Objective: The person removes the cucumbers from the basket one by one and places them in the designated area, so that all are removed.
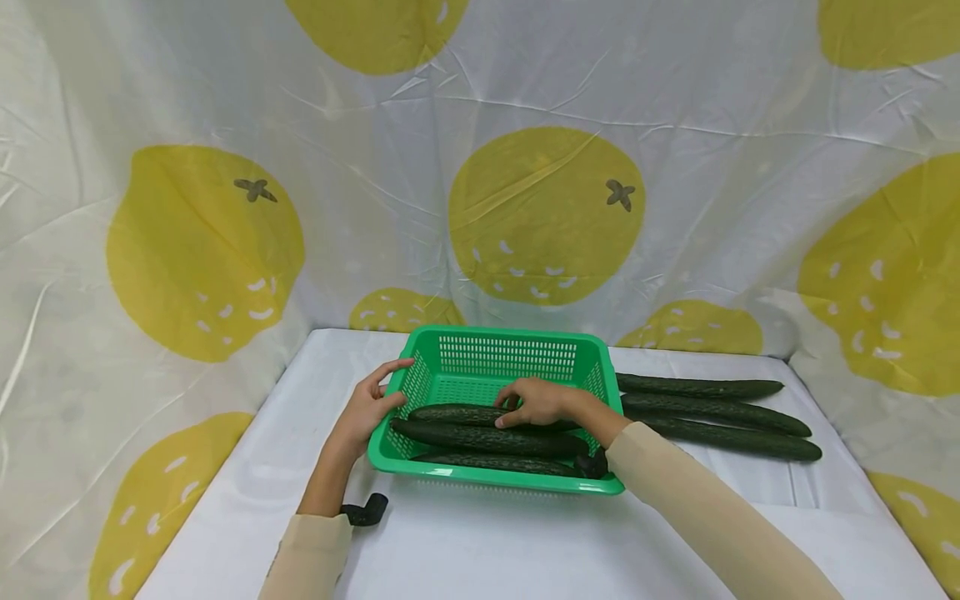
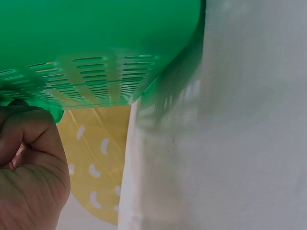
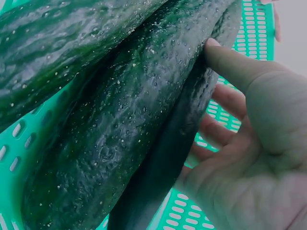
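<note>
A green plastic basket (image 1: pixel 517 477) with slotted walls stands on the table, and three long dark cucumbers lie side by side in its near half. My left hand (image 1: pixel 365 410) grips the basket's left rim; the left wrist view catches that hand (image 2: pixel 33 163) curled under the rim, beside the slotted wall. My right hand (image 1: pixel 536 402) reaches inside and holds the rearmost cucumber (image 1: pixel 457 413). In the right wrist view, the thumb of this hand (image 3: pixel 259 129) lies on the near side of that cucumber (image 3: pixel 163 158), the fingers behind it. The middle cucumber (image 3: pixel 115 115) lies alongside.
Right of the basket, three more cucumbers (image 1: pixel 720 427) lie on the white tablecloth (image 1: pixel 480 550), their left ends hidden behind it. A black strap end (image 1: pixel 366 510) juts from the left wrist. Lemon-print cloth (image 1: pixel 547 217) hangs behind the table and along its sides.
</note>
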Action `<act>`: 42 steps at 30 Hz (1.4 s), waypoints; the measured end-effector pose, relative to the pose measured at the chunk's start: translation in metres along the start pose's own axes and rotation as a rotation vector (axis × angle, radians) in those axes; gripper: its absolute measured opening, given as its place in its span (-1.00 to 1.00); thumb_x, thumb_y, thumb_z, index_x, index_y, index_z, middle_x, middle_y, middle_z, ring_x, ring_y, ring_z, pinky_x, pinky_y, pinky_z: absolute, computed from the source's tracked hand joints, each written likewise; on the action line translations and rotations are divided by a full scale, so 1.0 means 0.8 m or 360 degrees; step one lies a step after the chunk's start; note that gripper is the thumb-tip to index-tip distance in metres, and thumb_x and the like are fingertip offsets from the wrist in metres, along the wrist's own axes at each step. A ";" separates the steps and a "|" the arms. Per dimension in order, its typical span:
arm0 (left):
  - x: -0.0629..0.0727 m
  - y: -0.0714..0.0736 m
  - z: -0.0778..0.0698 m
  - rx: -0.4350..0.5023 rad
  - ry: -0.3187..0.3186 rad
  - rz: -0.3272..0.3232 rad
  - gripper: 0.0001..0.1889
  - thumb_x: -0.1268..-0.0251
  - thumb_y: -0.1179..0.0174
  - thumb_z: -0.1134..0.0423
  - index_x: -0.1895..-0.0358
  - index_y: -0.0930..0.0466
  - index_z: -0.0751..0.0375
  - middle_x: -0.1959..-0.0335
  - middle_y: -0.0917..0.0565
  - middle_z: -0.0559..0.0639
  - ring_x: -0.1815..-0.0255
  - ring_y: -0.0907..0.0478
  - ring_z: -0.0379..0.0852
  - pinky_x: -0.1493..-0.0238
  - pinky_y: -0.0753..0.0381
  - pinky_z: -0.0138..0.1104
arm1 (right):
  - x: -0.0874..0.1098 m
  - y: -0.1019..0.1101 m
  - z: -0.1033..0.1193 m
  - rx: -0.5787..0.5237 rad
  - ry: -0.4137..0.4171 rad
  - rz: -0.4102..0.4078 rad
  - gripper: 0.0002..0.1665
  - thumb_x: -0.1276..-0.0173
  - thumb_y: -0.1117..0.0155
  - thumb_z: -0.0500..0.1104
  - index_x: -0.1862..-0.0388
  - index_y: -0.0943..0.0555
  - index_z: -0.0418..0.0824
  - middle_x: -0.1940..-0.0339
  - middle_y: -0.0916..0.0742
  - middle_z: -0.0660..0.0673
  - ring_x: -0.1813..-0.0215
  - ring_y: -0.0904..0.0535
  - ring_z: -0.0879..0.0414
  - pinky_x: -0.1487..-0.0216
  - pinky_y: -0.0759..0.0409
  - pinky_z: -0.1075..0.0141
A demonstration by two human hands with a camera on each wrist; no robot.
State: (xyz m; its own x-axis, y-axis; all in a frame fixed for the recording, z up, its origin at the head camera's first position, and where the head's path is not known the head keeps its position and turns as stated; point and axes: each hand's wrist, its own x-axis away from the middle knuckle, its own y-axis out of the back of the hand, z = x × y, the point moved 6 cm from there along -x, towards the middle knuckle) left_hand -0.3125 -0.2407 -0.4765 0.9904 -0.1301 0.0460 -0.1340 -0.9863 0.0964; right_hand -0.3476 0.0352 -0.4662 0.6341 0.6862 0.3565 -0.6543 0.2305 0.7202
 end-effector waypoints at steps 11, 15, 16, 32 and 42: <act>0.001 0.001 -0.001 0.0000 -0.0010 0.0011 -0.38 -0.45 -0.08 0.48 -0.53 -0.33 0.02 0.62 -0.51 -0.03 0.61 -0.49 -0.21 0.50 -0.60 -0.38 | 0.005 0.012 0.007 -0.0194 0.0048 -0.0082 -0.55 -0.48 -0.35 0.03 -0.29 -0.62 0.00 -0.20 -0.69 -0.12 -0.27 -0.59 -0.07 -0.13 -0.65 0.05; 0.000 0.001 -0.003 -0.0017 -0.0025 0.0007 -0.37 -0.44 -0.08 0.48 -0.54 -0.33 0.05 0.64 -0.46 -0.09 0.63 -0.48 -0.23 0.52 -0.58 -0.40 | 0.012 0.020 0.012 -0.0203 0.0087 -0.0119 -0.56 -0.50 -0.32 0.03 -0.30 -0.63 -0.02 -0.22 -0.69 -0.13 -0.26 -0.60 -0.07 -0.06 -0.66 0.10; 0.000 0.002 -0.003 -0.0018 -0.0026 -0.0002 -0.38 -0.43 -0.09 0.48 -0.53 -0.34 0.04 0.64 -0.46 -0.08 0.62 -0.48 -0.22 0.52 -0.58 -0.41 | 0.014 0.022 0.015 -0.0196 0.0112 -0.0126 -0.55 -0.51 -0.31 0.03 -0.30 -0.63 -0.04 -0.22 -0.70 -0.15 -0.19 -0.63 -0.09 0.01 -0.66 0.12; -0.001 -0.001 -0.003 -0.0003 -0.0026 0.0027 -0.36 -0.40 -0.11 0.45 -0.54 -0.32 0.07 0.61 -0.55 0.00 0.61 -0.50 -0.19 0.51 -0.60 -0.39 | 0.061 0.070 0.044 -0.0118 0.0256 -0.0437 -0.53 -0.47 -0.35 0.09 -0.23 -0.70 -0.10 -0.18 -0.75 -0.07 -0.02 -0.69 0.09 0.01 -0.68 0.22; -0.001 0.001 0.001 -0.0001 -0.0019 0.0014 -0.37 -0.42 -0.11 0.47 -0.52 -0.35 0.02 0.58 -0.58 0.06 0.57 -0.55 -0.16 0.47 -0.63 -0.39 | 0.105 0.090 0.034 -0.0097 0.0239 -0.0635 -0.53 -0.38 -0.43 0.15 -0.19 -0.72 0.01 -0.08 -0.77 0.01 0.26 -0.65 0.16 0.22 -0.63 0.20</act>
State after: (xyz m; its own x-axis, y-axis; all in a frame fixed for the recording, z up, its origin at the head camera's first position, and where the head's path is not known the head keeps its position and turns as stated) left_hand -0.3132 -0.2417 -0.4770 0.9895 -0.1403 0.0350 -0.1430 -0.9850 0.0969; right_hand -0.3303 0.0911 -0.3682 0.7783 0.6268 -0.0364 -0.3962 0.5353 0.7460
